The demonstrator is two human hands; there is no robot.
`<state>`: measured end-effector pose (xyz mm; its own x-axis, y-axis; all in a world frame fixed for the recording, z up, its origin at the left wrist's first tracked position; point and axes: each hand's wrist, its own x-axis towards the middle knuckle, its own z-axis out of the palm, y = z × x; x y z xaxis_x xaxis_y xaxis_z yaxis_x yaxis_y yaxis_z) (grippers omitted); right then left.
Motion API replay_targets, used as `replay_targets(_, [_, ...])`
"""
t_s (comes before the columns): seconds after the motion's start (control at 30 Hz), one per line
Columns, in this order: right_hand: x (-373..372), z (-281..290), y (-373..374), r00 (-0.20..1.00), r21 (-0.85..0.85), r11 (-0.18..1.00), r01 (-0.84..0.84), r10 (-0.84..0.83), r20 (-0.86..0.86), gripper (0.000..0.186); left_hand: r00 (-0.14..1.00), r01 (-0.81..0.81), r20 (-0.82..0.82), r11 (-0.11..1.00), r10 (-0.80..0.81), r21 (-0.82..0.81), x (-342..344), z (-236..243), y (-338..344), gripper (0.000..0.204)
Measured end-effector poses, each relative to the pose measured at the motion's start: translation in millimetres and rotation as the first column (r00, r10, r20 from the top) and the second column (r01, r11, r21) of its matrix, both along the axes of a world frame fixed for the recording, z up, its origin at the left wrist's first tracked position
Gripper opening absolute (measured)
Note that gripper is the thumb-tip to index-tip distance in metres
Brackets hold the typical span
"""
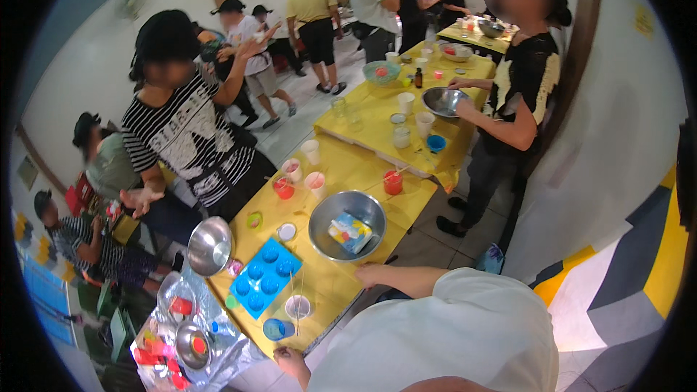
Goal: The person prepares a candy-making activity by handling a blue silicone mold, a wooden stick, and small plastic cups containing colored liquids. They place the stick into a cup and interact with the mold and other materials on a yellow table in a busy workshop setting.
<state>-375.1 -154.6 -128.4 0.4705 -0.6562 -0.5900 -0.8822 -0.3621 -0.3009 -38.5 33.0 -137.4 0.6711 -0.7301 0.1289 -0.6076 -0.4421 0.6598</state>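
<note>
My left hand [292, 364] is at the near corner of the yellow-covered table [341, 174], its fingers curled at the edge. Farther right along that edge, my right hand [369, 275] is closed against the table. A large metal bowl [317, 239] holding a blue, white and yellow packet [351, 233] stands just beyond my right hand. Nearest my left hand are a translucent blue cup [276, 329] and a white cup [298, 306] with thin sticks by it. Behind them lies a blue mold [263, 276] with round cavities.
Cups with red contents [284, 188] stand farther back. A person in a striped shirt [189, 131] stands across the table, palms raised, beside a tilted metal bowl [210, 245]. At the table beyond, another person [519, 80] handles a metal bowl [442, 101]. Foil-covered surface [236, 352] lies left.
</note>
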Motion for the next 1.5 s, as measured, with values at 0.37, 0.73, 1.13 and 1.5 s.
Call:
replay_targets(0.37, [-2.4, -32.1, -0.5, 0.999, -0.05, 0.998, 0.029, -0.028, 0.033, 0.044, 0.997, -0.056, 0.053, 0.997, 0.053, 0.055, 11.6, -15.5, -1.4, 0.011])
replay_targets(0.73, [-6.0, -8.5, 5.1, 0.997, -0.054, 0.997, 0.048, -0.045, 0.062, 0.036, 0.997, -0.079, 0.026, 0.994, 0.078, 0.069, 7.6, -8.7, 0.3, 0.013])
replay_targets(1.13, [-9.0, -11.7, 7.2, 0.993, -0.113, 0.991, 0.07, -0.057, 0.107, 0.032, 0.992, -0.119, 0.04, 0.991, 0.117, 0.062, 2.5, -3.6, -0.2, 0.012])
replay_targets(1.5, [-5.8, 4.1, 8.9, 0.994, -0.026, 0.996, 0.088, -0.087, 0.06, 0.037, 0.991, -0.123, 0.053, 0.991, 0.121, 0.052, 6.7, -13.4, -0.9, 0.013])
